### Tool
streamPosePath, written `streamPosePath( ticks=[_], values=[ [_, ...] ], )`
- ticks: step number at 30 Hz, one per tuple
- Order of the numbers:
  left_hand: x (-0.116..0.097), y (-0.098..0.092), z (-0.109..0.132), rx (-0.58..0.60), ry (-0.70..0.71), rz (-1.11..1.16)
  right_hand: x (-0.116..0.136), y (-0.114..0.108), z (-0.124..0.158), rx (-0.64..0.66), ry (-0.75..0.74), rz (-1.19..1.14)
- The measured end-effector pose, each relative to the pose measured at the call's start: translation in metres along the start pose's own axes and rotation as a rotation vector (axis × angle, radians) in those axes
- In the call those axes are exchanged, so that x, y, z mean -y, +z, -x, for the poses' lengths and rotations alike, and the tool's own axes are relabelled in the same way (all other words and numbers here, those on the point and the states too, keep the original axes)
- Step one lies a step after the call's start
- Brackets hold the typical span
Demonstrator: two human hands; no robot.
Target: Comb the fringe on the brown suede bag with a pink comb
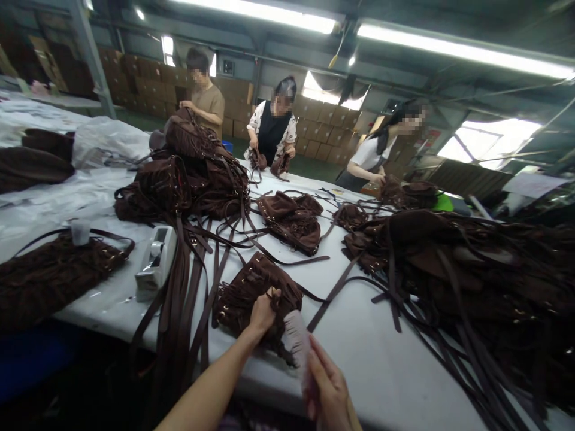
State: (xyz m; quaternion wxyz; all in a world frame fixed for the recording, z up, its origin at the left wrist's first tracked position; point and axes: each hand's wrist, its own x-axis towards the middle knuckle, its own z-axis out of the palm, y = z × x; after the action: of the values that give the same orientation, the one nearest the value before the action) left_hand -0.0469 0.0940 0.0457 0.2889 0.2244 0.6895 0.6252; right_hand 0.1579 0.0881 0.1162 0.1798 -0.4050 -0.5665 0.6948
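Note:
A dark brown fringed bag [245, 293] with metal eyelets lies on the white table near its front edge. My left hand [264, 312] is closed on part of the bag's fringe, over its right half. In my right hand [327, 380] is a pale comb [296, 336], its teeth pointing left and its upper end beside the bag's right side. Whether the teeth touch the fringe, I cannot tell. The bag's strap [317, 296] trails off to the right. My left hand and wrist hide some of the bag's lower part.
A tape dispenser [156, 263] stands left among hanging straps [177, 299]. Brown bags are piled at the left [197, 173] and right [485, 257]; another bag [291, 218] lies ahead. Three co-workers handle brown pieces across the table [386, 335]. Stacked cartons [314, 129] line the back.

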Motion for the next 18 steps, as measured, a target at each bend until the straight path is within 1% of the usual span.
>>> streamPosePath(
  ticks=[1, 2, 3, 4, 5, 7, 9, 11, 13, 15, 18],
  values=[
    [-0.002, -0.004, 0.002, 0.021, 0.004, 0.051, 0.0, -0.012, -0.007, -0.108, 0.024, -0.059],
    [-0.003, -0.01, 0.005, 0.038, 0.004, 0.104, -0.001, -0.023, -0.014, -0.175, 0.035, -0.11],
    [-0.003, -0.018, 0.01, 0.05, -0.003, 0.154, -0.002, -0.032, -0.02, -0.222, 0.034, -0.156],
    [-0.002, -0.028, 0.015, 0.054, -0.019, 0.193, -0.004, -0.039, -0.025, -0.24, 0.042, -0.186],
    [0.0, -0.039, 0.02, 0.047, -0.039, 0.223, -0.007, -0.043, -0.028, -0.243, 0.056, -0.205],
    [0.006, -0.062, 0.031, 0.025, -0.088, 0.278, -0.013, -0.042, -0.032, -0.203, 0.099, -0.217],
    [0.013, -0.081, 0.042, 0.03, -0.143, 0.316, -0.02, -0.032, -0.034, -0.141, 0.138, -0.211],
    [0.02, -0.092, 0.051, 0.037, -0.198, 0.309, -0.027, -0.019, -0.039, -0.085, 0.158, -0.206],
    [0.025, -0.094, 0.06, -0.006, -0.2, 0.235, -0.031, -0.006, -0.046, -0.032, 0.165, -0.205],
    [0.027, -0.089, 0.069, -0.128, -0.138, 0.118, -0.033, 0.006, -0.053, 0.023, 0.165, -0.204],
    [0.027, -0.077, 0.083, -0.329, -0.002, -0.072, -0.033, 0.018, -0.057, 0.096, 0.167, -0.199]
  ],
)
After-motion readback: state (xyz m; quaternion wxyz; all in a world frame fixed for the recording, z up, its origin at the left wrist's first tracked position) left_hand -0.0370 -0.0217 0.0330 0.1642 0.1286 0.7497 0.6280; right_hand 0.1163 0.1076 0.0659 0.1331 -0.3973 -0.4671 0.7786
